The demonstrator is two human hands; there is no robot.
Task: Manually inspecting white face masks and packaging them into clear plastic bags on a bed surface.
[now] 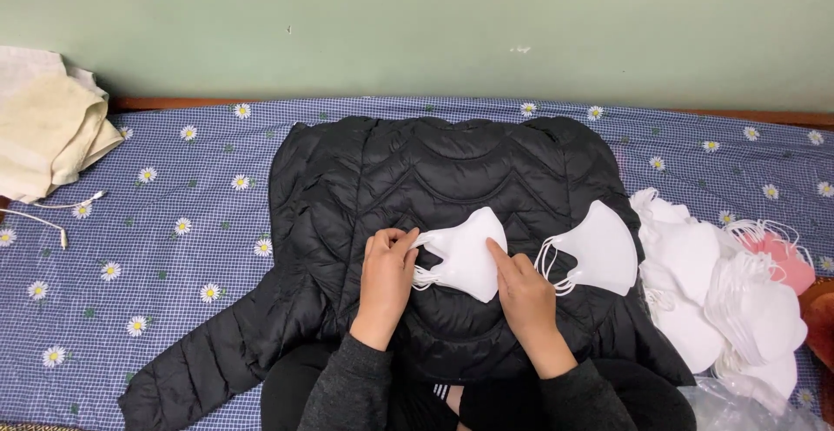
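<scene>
Left hand [387,279]: fingertips curl over the mask [465,253] edge, so the ear loops there are partly covered. Right hand [521,296] covers the mask's lower right corner. Both forearms run out at the bottom edge. Jacket [434,188]: lower hem lost under the arms and lap; left sleeve end cut at lower left. Mask pile [721,292], right: count not readable, layers overlap; a pink item [786,253] mostly buried. Plastic bag [738,401] clipped at lower right. Cloth [43,127] cut by the left edge. Cable [52,214] end runs out of frame.
</scene>
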